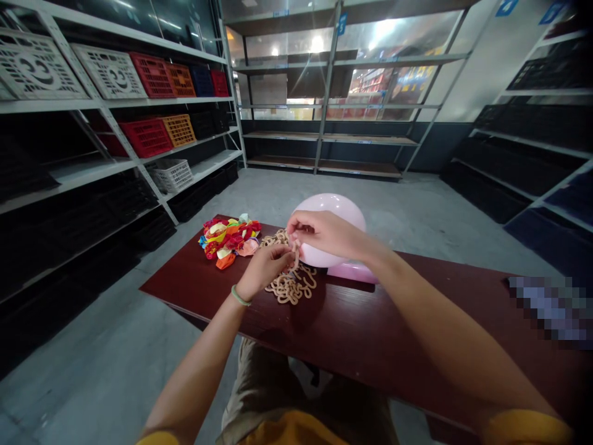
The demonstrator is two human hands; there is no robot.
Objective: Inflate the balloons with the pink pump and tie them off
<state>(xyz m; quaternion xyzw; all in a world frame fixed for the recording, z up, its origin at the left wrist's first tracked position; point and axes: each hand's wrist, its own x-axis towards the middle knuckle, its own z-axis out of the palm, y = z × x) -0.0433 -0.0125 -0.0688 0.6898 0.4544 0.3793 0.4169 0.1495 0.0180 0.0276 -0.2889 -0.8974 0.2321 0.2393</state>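
An inflated pink balloon (334, 213) rests on the dark red table (370, 321). My right hand (324, 233) is closed in a pinch at the balloon's neck, in front of the balloon. My left hand (266, 267), with a green band on the wrist, is closed just below it and pulls on a tan rubber band (295, 254) that runs up to the neck. Under both hands lies a heap of tan rubber bands (291, 284). To the left sits a pile of flat, uninflated balloons (229, 238) in several colours.
Metal shelves with white, red and orange crates (148, 74) line the left wall, dark bins below them. More shelving stands at the back and on the right. Grey concrete floor (278, 191) lies beyond the table. A blurred patch (551, 309) covers the table's right end.
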